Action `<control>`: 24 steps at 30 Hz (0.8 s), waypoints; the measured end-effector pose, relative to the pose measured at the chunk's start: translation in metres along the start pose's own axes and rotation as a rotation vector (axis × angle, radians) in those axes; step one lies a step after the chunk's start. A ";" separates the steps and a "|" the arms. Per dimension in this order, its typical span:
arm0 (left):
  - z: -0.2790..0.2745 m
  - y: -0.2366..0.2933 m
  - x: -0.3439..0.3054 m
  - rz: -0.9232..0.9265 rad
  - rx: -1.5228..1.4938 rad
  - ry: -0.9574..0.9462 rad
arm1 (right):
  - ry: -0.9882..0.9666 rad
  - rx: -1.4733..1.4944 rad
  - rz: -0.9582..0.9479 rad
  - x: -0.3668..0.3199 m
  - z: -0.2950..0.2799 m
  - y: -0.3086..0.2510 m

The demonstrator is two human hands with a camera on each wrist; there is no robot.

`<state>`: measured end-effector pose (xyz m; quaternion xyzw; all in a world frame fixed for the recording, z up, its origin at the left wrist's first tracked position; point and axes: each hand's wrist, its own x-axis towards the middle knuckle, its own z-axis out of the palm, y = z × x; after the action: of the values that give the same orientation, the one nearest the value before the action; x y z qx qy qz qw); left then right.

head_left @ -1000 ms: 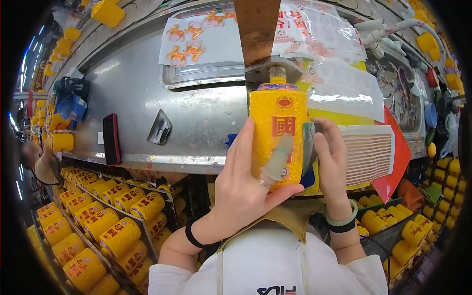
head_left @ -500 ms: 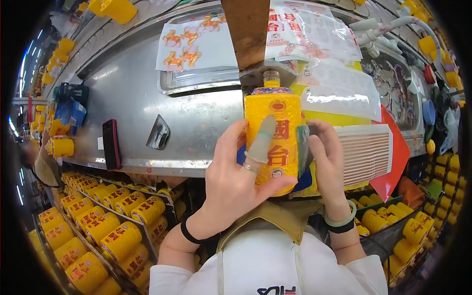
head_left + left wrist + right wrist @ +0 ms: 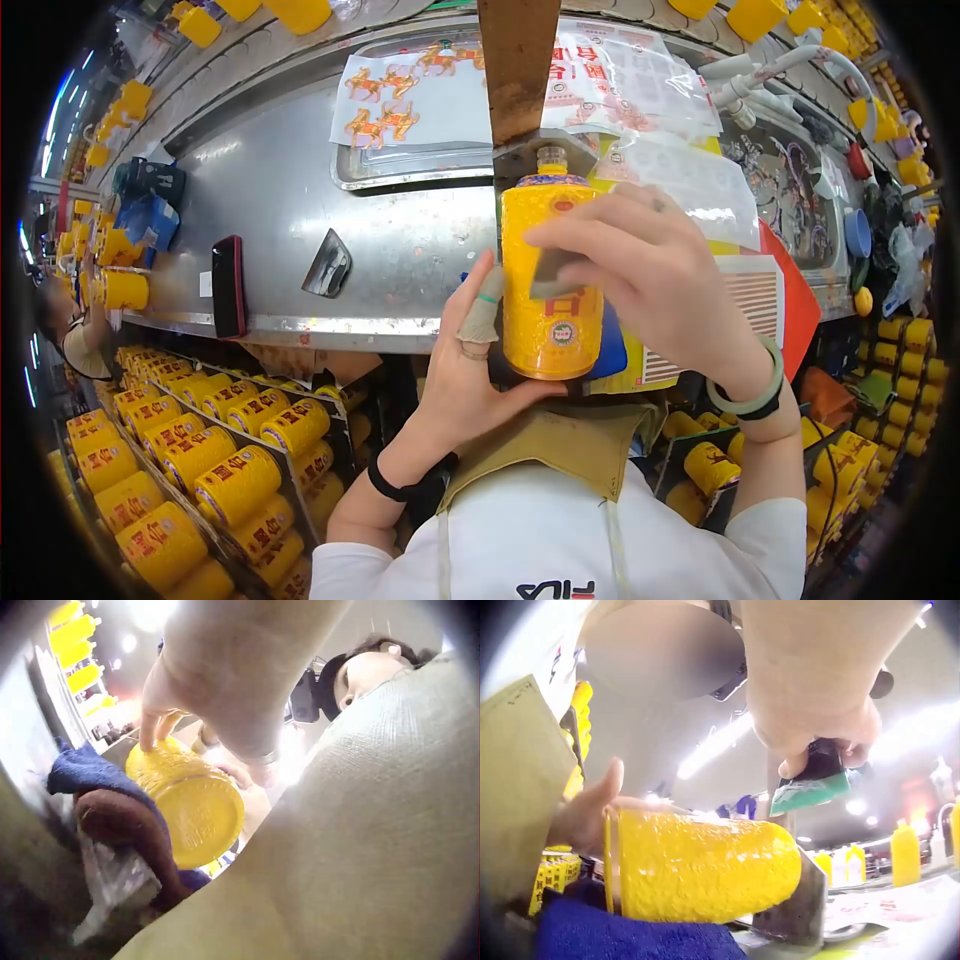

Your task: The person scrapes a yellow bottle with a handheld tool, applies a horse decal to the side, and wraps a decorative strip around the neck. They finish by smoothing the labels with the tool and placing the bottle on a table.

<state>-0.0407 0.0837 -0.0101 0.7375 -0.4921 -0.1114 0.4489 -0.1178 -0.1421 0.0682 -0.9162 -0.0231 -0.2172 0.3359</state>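
A yellow textured bottle (image 3: 555, 350) with red characters lies on its back, its neck toward a metal plate. My left hand (image 3: 455, 385) holds it from the left, with the thumb across its base and a finger cot on one finger. Over the bottle's label, my right hand (image 3: 660, 275) pinches a small dark squeegee (image 3: 550, 272). In the right wrist view the squeegee's green edge (image 3: 810, 793) hangs above the bottle. The right hand covers the label's upper part. A blue cloth (image 3: 630, 937) lies under the bottle.
A brown metal post (image 3: 520, 70) rises behind the bottle's neck. Left on the steel table are a phone (image 3: 228, 285) and a dark flat piece (image 3: 327, 263). Horse decals (image 3: 385, 105) lie on a tray; printed sheets (image 3: 625, 75) lie to the right. Crated yellow bottles (image 3: 240, 485) stand below.
My right hand has moved from the bottle's right side to above its label, bringing the squeegee along. My left hand's cot-covered finger has swung off the label to the bottle's left side.
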 end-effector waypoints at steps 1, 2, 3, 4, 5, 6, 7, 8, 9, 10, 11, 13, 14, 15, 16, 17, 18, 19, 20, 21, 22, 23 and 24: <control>0.006 -0.005 -0.005 -0.036 0.017 0.041 | 0.026 -0.150 -0.062 0.006 0.003 0.002; 0.012 -0.012 -0.008 -0.002 0.004 0.092 | 0.053 -0.298 -0.125 0.011 0.004 0.004; 0.013 -0.013 -0.009 0.000 0.007 0.097 | 0.054 -0.298 -0.131 0.017 0.000 0.007; 0.014 -0.014 -0.008 0.074 0.072 0.122 | 0.143 -0.458 -0.142 0.023 -0.008 0.012; 0.014 -0.014 -0.006 0.152 0.136 0.146 | 0.236 -0.621 -0.149 0.025 -0.015 0.014; 0.010 0.000 -0.003 0.164 0.218 0.180 | 0.238 -0.626 -0.153 0.023 -0.017 0.015; 0.003 0.008 -0.002 0.165 0.217 0.187 | 0.339 -0.371 -0.040 0.021 -0.017 0.016; -0.005 0.015 -0.003 0.320 0.327 0.141 | 0.430 -0.114 0.074 0.017 -0.016 0.018; -0.011 0.021 -0.003 0.473 0.435 0.093 | 0.424 -0.115 0.070 0.011 -0.018 0.017; -0.015 0.027 -0.002 0.462 0.400 0.085 | 0.425 -0.125 0.168 0.004 -0.022 0.016; -0.009 0.023 -0.003 0.463 0.400 0.097 | 0.429 -0.136 0.264 -0.003 -0.028 0.017; 0.009 0.013 -0.005 0.141 0.128 0.341 | 0.427 -0.081 0.288 -0.018 -0.029 0.031; 0.010 0.013 -0.002 0.035 0.028 0.349 | 0.501 0.091 0.303 -0.023 -0.028 0.033; 0.012 0.011 -0.003 0.039 0.023 0.350 | 0.571 0.266 0.320 -0.029 -0.028 0.034; 0.015 0.007 -0.005 -0.023 -0.071 0.250 | 0.497 0.297 0.387 -0.036 -0.031 0.036; 0.016 0.004 -0.006 -0.081 -0.164 0.151 | 0.499 0.291 0.381 -0.039 -0.030 0.037; 0.014 0.003 -0.006 0.015 -0.027 0.134 | 0.466 0.355 0.421 -0.041 -0.030 0.038; 0.014 0.005 -0.004 0.022 -0.029 0.139 | 0.432 0.420 0.461 -0.042 -0.030 0.040; 0.015 0.008 -0.001 0.068 0.014 0.178 | 0.389 0.423 0.505 -0.045 -0.032 0.046; 0.014 0.011 0.001 0.112 0.057 0.217 | 0.361 0.510 0.542 -0.044 -0.035 0.047; 0.012 0.015 0.001 0.078 0.042 0.187 | 0.347 0.386 0.546 -0.041 -0.037 0.046; 0.012 0.016 0.000 0.083 0.038 0.187 | 0.332 0.261 0.550 -0.034 -0.037 0.042; 0.012 0.015 0.001 0.097 0.054 0.177 | 0.336 0.255 0.550 -0.028 -0.036 0.046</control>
<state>-0.0574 0.0746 -0.0050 0.7318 -0.4883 -0.0105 0.4753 -0.1486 -0.1976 0.0528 -0.7902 0.2533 -0.2619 0.4927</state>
